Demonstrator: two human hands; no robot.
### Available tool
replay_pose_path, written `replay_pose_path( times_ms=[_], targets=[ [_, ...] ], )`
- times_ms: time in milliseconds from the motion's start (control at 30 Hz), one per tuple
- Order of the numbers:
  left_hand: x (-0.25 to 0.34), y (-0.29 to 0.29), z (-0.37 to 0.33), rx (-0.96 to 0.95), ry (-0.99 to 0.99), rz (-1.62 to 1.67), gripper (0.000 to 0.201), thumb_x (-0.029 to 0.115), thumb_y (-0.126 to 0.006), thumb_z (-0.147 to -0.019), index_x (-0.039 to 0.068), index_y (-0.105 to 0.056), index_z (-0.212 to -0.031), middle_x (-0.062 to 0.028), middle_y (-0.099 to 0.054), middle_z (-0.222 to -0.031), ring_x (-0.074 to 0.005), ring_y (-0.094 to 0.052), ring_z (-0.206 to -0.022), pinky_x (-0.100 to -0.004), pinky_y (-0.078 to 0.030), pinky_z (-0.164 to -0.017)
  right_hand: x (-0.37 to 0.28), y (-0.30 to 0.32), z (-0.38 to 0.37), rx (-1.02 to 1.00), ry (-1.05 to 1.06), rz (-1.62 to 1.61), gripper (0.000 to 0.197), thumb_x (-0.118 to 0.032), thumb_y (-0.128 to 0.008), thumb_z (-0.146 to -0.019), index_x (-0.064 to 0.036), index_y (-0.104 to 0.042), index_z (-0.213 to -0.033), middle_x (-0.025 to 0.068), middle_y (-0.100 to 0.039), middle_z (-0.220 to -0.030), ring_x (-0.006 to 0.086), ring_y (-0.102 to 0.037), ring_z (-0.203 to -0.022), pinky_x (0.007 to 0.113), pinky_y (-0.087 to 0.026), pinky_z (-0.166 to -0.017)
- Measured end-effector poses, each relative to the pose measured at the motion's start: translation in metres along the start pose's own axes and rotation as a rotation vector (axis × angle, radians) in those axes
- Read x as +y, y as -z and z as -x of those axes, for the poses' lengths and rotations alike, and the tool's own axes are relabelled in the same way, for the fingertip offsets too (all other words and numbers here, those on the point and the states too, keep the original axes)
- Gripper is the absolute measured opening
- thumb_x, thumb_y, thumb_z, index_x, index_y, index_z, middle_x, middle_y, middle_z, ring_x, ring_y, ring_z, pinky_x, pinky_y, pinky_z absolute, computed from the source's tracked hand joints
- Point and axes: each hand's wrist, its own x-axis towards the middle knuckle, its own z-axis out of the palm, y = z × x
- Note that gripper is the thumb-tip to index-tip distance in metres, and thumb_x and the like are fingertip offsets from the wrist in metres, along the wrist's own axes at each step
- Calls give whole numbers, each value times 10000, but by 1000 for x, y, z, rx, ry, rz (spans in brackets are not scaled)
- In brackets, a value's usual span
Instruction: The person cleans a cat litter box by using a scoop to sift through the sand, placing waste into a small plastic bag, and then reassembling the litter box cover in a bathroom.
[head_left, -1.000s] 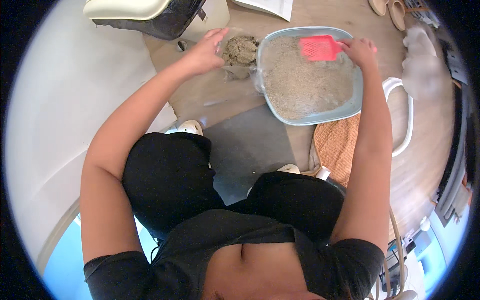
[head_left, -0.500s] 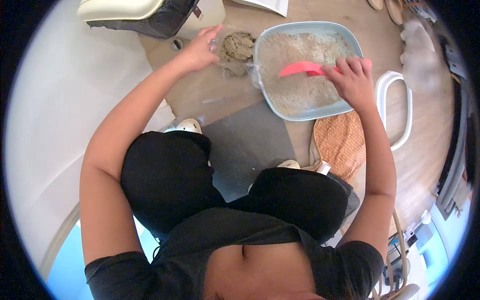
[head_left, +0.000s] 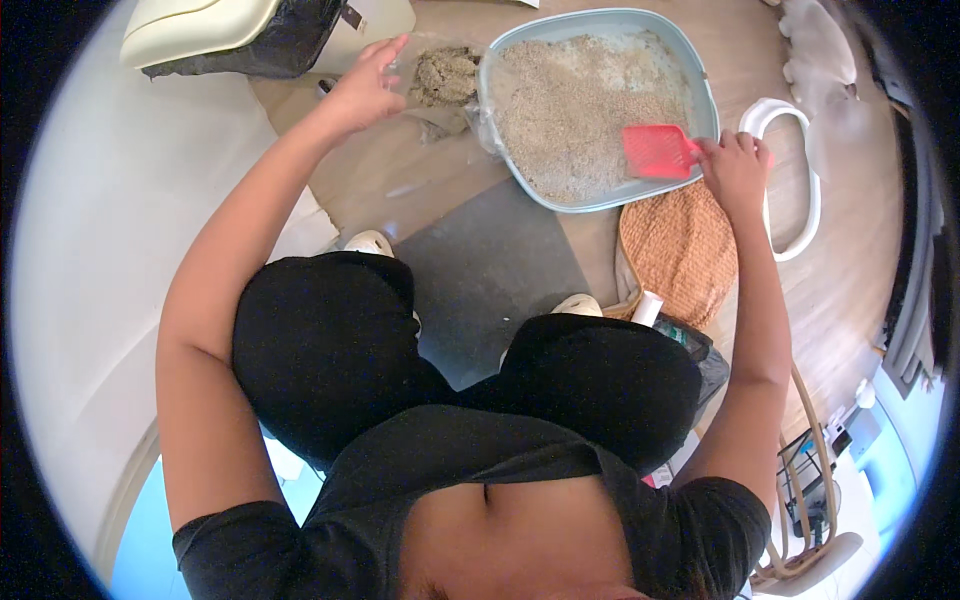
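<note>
My right hand [head_left: 738,172] is closed round the handle of a pinkish-red slotted litter scoop [head_left: 655,151]. The scoop's blade lies low over the right part of a pale blue litter tray [head_left: 603,205], against sandy litter [head_left: 570,110]. To the tray's left, my left hand [head_left: 365,92] grips the edge of a clear plastic bag [head_left: 487,132]; its fingers partly hide the hold. Clumped, darker litter [head_left: 445,77] sits in the bag, which reaches up to the tray's left rim.
A cream bin [head_left: 205,30] with a black liner stands at the far left. Right of the tray lie a white oval frame [head_left: 812,200] and an orange-brown textured mat [head_left: 680,255]. A white animal [head_left: 818,45] is at the far right. A grey mat [head_left: 490,270] lies between my feet.
The scoop has moved right and down across the tray, and its slotted blade now shows flat. My left hand keeps its place at the bag. The view has shifted slightly.
</note>
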Motion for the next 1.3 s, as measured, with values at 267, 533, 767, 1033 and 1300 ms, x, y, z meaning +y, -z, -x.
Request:
replay_pose_path(
  times_ms=[267, 533, 767, 1033, 1300],
  targets=[
    [3, 1, 1, -8, 3, 2, 829, -70, -528, -683, 164, -256, -1430, -81, -196, -1452, -320, -452, -1192, -270, -502, -669, -44, -39, 34, -101, -148, -277, 287, -449, -526, -835, -260, -674, -991, 56, -602, -811, 221, -601, -803, 420, -381, -789],
    [-3, 2, 4, -5, 10, -4, 822, -68, -528, -688, 160, -256, -1429, -89, -204, -1445, -324, -429, -1220, -292, -513, -711, -81, 50, 23, 190, -117, -47, 245, -297, -623, -758, -217, -657, -988, 2, -544, -809, 174, -542, -834, 350, -366, -799],
    [0, -1, 2, -3, 16, 0, 846, -63, -529, -663, 161, -254, -1431, -88, -204, -1449, -331, -424, -1223, -284, -508, -713, -75, 83, 31, 50, -154, -114, 249, -315, -621, -791, -212, -658, -1014, 17, -522, -819, 182, -524, -834, 349, -354, -801],
    [-5, -1, -4, -15, -13, 2, 839, -53, -540, -681, 161, -241, -1436, -94, -182, -1461, -339, -427, -1225, -274, -504, -670, -68, 34, 41, -86, -183, -187, 288, -392, -592, -799, -201, -672, -999, 47, -588, -854, 228, -567, -876, 391, -357, -810],
    [-3, 0, -5, -36, -12, 0, 850, -34, -568, -668, 108, -226, -1433, -93, -180, -1454, -333, -419, -1209, -302, -515, -708, -76, -29, 43, -335, -354, -520, 327, -459, -534, -818, -293, -651, -1073, 68, -631, -956, 255, -580, -974, 455, -331, -881]
  ],
)
